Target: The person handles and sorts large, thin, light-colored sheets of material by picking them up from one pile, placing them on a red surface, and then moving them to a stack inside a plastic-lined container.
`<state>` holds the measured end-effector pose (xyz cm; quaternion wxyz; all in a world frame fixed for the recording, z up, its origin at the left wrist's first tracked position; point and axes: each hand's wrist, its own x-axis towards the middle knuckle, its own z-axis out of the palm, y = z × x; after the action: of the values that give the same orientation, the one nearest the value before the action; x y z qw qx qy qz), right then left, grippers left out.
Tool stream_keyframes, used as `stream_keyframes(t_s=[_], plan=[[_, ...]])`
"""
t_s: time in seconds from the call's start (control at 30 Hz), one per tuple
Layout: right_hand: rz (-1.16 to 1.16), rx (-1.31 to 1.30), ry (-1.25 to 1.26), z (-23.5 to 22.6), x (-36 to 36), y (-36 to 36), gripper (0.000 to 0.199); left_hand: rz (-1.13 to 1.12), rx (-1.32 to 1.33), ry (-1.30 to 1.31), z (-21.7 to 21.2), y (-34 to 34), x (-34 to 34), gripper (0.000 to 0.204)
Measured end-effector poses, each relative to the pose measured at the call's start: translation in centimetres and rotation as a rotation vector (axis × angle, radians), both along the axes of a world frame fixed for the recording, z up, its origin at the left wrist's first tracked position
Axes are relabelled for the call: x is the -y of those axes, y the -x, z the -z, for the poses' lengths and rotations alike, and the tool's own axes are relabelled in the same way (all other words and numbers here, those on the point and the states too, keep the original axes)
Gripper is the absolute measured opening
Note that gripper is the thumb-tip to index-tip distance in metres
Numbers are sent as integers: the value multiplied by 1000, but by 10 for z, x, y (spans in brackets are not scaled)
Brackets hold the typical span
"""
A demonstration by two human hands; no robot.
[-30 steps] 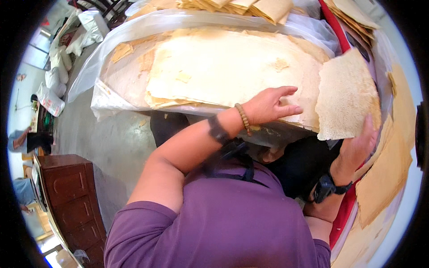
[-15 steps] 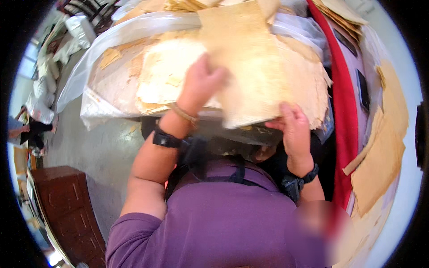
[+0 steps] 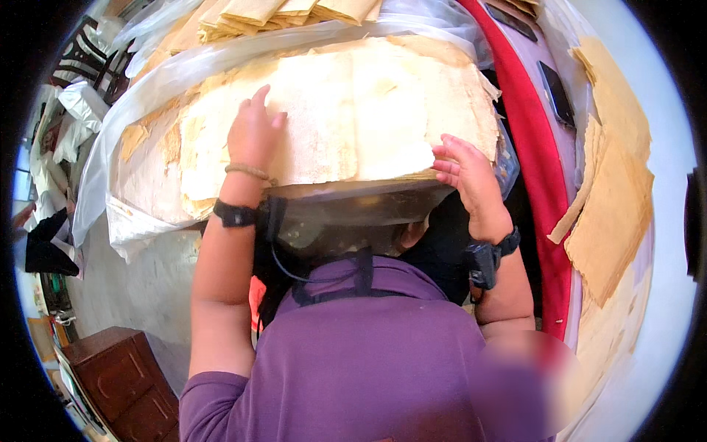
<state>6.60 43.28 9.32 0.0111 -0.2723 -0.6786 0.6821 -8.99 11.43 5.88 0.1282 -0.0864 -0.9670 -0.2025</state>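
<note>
On the table in front of me lie large, thin, tan sheets with ragged edges, stacked and overlapping; strong light washes out much of their surface. One sheet (image 3: pixel 317 121) lies flat near the middle, its right edge meeting a brighter sheet (image 3: pixel 394 118). Over the left part of the stack is my left hand (image 3: pixel 254 134), fingers apart and nothing in them; whether it touches the sheet I cannot tell. My right hand (image 3: pixel 468 173) is open at the stack's front right edge, fingers spread and pointing left, also holding nothing.
Clear plastic film (image 3: pixel 140 228) edges the table. Folded tan sheets (image 3: pixel 258 11) lie at the far side. Along the right runs a red cloth strip (image 3: pixel 541 169), with a dark phone (image 3: pixel 556 92) and more sheets (image 3: pixel 615 199) beyond. A brown wooden cabinet (image 3: pixel 118 376) stands lower left.
The sheet that both hands held up now lies flat on the stack. Both hands have let go; the left has moved left, and the right has stayed near the right front edge.
</note>
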Motion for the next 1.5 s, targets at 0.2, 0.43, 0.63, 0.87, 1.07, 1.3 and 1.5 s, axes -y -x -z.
stream_keyframes(t_s=[0.2, 0.43, 0.63, 0.87, 1.07, 1.3, 1.5], plan=[[-84, 123, 329, -7, 1, 18, 42, 558, -91, 4, -8, -45, -35, 71], [-213, -53, 299, -21, 38, 38, 39, 593, -36, 100, -4, -78, -56, 79], [-450, -292, 441, -21, 63, 52, 42, 363, 256, -214, -27, -75, -61, 45], [-728, -508, -1310, 29, 78, 48, 50, 207, 178, -1062, -25, -41, -1, 30], [-724, -429, -1388, 28, 87, 48, 48, 226, 305, -1623, -33, -21, 67, 39], [-720, -443, -1408, 33, 88, 46, 50, 183, 94, -1810, -53, -10, 133, 41], [-728, -414, -1401, 29, 90, 46, 50, 177, -21, -1731, -90, 0, 187, 41]])
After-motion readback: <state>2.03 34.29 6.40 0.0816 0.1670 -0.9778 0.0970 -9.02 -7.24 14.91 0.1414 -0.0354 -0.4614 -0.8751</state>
